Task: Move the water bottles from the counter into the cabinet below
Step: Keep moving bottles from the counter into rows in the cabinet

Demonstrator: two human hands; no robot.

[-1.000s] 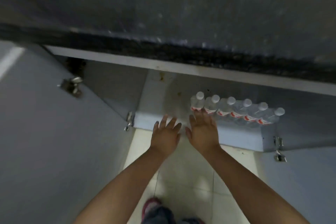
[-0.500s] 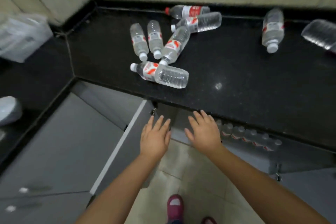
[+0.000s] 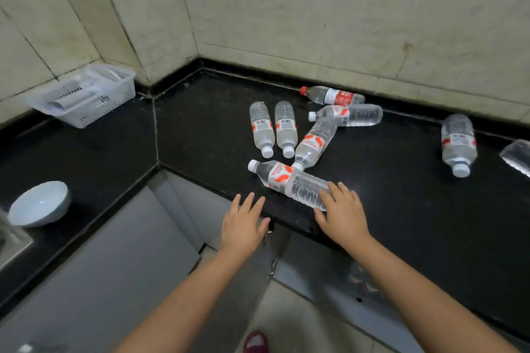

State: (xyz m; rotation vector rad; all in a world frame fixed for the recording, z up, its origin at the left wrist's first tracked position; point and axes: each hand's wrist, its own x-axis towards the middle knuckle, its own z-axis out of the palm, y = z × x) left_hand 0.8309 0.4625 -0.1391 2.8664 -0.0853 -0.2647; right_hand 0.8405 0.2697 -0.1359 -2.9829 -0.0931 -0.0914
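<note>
- Nearest water bottle (image 3: 289,182): clear ribbed plastic, white cap, red-and-white label, lying on its side near the front edge of the black surface (image 3: 401,180).
- Other bottles (all lying flat) lie behind it: two side by side (image 3: 272,127), one slanted (image 3: 314,142), two by the wall, one with a red cap (image 3: 334,96), and one apart at right (image 3: 458,143).
- Right hand (image 3: 342,213): grip wide, straight fingers resting on the nearest bottle's base end.
- Left hand (image 3: 243,226): grip wide, holding nothing, over the surface edge.
- Cabinet (image 3: 329,264) below stands open; bottle tops inside are barely visible.
</note>
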